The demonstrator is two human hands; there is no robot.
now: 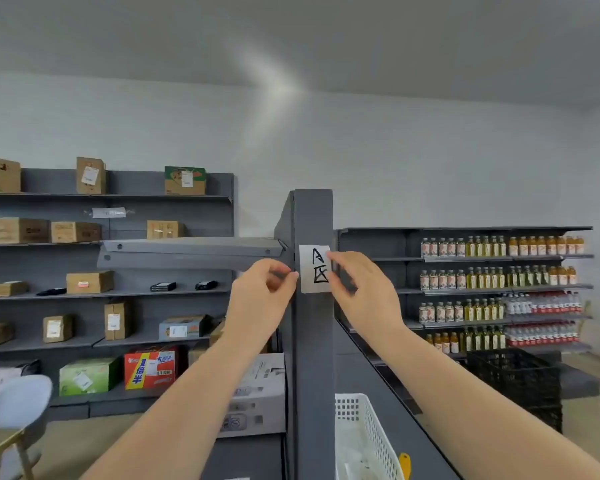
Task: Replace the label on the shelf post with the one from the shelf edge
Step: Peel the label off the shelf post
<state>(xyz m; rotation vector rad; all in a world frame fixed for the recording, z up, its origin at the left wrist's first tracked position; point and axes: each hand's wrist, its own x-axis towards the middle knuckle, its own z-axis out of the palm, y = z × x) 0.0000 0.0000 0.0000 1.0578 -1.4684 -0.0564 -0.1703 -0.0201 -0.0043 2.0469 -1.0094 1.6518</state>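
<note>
Far out at nine o'clock stand the carton shelves [104, 292], none of which matter to the job. Closer in, the left hand [262, 292] is raised against the left edge of the shelf post [313, 358], its thumb and forefinger pinched nearly shut on the left margin of the label [315, 268]; whether it grips the paper itself or a bit of tape there is too blurred to say. The label, white paper with a hand-drawn "A" and a character below it, lies flat on the post's front face at twelve o'clock from the wrists, roughly upright. At three o'clock of it the right hand [361, 289] is loosely curled, fingertips touching the label's right edge, holding nothing else as far as can be seen. Further right are the bottle shelves [499, 275], and low at five o'clock a white basket [364, 434]. Which label this is cannot be read from the frame: either the old one is only starting to come off, leaving most of the task, or the new one is being pressed on, nearly finishing it. No second label shows on any shelf edge
</note>
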